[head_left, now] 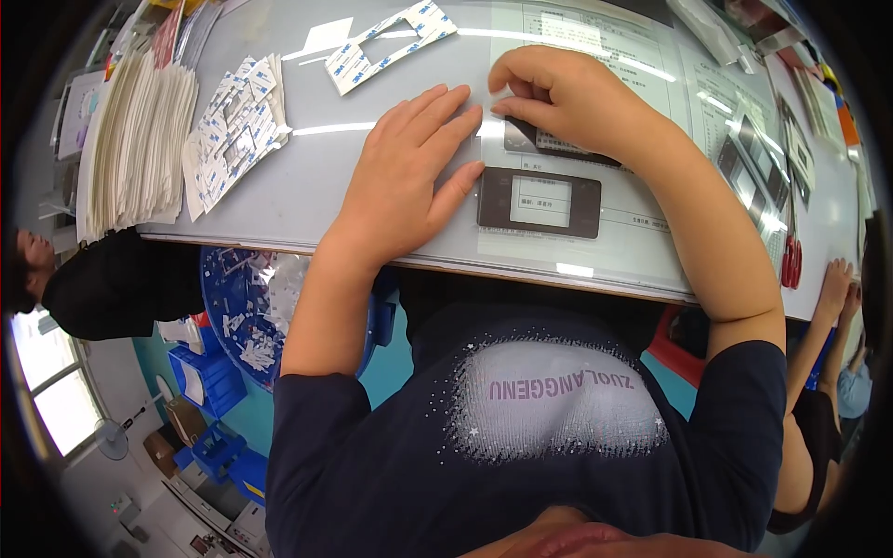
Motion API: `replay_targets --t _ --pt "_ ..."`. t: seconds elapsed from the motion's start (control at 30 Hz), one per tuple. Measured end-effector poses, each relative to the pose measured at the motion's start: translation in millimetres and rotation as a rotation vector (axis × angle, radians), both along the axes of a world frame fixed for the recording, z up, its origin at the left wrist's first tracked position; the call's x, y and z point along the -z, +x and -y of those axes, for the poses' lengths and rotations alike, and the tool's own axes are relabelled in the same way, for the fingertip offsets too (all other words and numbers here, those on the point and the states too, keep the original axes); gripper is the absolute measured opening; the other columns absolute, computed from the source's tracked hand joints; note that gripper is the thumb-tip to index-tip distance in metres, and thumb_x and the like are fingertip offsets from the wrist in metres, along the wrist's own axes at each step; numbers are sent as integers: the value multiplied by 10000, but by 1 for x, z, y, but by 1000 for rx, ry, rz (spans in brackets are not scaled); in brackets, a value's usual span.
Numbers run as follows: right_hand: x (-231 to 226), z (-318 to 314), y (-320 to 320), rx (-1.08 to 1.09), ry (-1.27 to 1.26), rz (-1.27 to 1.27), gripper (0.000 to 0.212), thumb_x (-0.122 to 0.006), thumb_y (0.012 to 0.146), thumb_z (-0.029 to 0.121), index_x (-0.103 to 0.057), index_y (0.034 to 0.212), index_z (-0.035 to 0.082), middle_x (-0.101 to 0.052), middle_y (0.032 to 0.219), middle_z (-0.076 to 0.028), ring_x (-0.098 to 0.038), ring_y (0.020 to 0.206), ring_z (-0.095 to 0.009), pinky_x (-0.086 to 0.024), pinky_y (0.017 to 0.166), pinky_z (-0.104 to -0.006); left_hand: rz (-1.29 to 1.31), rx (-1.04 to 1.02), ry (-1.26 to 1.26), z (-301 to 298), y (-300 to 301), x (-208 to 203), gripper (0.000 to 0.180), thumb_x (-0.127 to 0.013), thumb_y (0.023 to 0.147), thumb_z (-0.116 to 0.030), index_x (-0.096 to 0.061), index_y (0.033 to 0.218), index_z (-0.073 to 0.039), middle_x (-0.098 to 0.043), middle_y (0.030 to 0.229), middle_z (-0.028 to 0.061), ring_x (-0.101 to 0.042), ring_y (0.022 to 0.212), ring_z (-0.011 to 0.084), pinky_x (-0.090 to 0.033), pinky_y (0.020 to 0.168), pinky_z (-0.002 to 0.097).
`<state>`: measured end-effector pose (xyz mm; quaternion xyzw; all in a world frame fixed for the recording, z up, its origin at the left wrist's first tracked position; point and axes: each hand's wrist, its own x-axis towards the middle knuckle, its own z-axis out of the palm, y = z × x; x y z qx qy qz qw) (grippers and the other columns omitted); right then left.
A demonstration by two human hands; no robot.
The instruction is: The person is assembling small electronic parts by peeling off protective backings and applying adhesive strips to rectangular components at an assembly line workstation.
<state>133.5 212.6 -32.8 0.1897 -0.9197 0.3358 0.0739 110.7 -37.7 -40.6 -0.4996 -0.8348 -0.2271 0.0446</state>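
Note:
My left hand lies flat on the glass-topped table with its fingers stretched and holds nothing. Its thumb tip is at the left edge of a dark rectangular frame panel with a clear window. Just beyond that panel, my right hand is closed, thumb and index finger pinched together. Whatever may be between those fingertips is too small to make out. Under this hand lies a second dark panel, partly covered by it. Farther off sits a white frame-shaped adhesive piece with blue print.
At the left stand a stack of white sheets and a pile of adhesive pieces. More dark panels and red-handled scissors lie at the right, near another person's hands. Below the table edge is a blue bin of scraps.

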Motion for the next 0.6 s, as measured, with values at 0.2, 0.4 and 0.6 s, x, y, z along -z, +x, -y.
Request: replay_targets --t 0.2,0.4,0.6 --pt "0 0 -6 -32 16 29 133 -734 929 168 -666 991 72 -606 767 -51 -583 699 -177 -487 630 -328 -4 -3 -1 0 1 -2 462 -623 968 -221 -580 1398 -55 -526 1506 152 -463 1404 375 -352 1160 473" --pt "5 6 -8 49 161 -87 131 -678 945 149 -614 1000 49 -594 786 -91 -592 727 -265 -494 680 -371 -22 -1 -10 -6 2 0 448 -575 997 -230 -562 1415 -70 -514 1520 141 -447 1425 349 -330 1174 481" --pt "-64 -38 67 -415 24 297 105 -583 1000 131 -593 932 51 -586 820 -97 -568 753 -288 -481 700 -383 -150 -98 -174 -6 14 -5 434 -503 1035 -226 -533 1444 -85 -486 1554 118 -417 1462 296 -289 1199 507"
